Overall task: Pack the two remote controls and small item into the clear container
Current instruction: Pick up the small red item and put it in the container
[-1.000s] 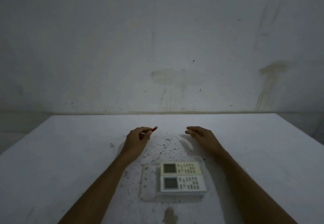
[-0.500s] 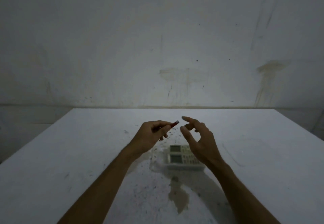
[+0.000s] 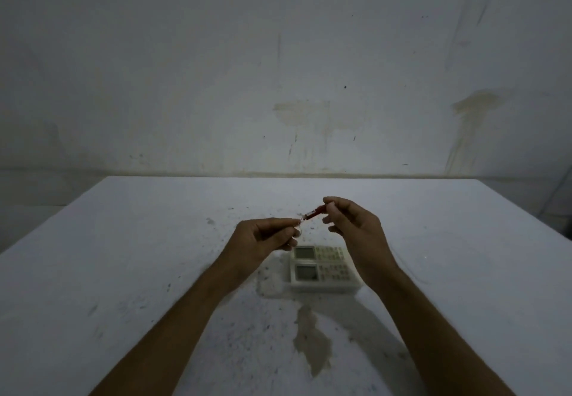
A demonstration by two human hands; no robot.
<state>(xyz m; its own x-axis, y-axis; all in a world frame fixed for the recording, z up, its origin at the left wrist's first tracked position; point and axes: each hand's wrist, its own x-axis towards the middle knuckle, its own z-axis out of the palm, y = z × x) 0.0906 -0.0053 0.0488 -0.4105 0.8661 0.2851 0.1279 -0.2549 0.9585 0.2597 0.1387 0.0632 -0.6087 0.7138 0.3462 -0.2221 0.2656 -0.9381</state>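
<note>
We see the left hand (image 3: 263,237) and right hand (image 3: 353,225) each pinching an end of the red item (image 3: 314,212). Below that grip, two remotes (image 3: 322,264) lie side by side, seemingly inside the container (image 3: 325,287).

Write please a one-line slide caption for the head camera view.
Both hands, left hand and right hand, hold a small red item above two remote controls in the clear container.

A white table (image 3: 130,271) carries the scene, its top speckled with dark flecks and marked by a brownish stain (image 3: 311,341) near the front. On it rests a clear container (image 3: 325,287) — two remote controls (image 3: 322,262) lie inside, side by side, screens to the left — near the table's middle.
</note>
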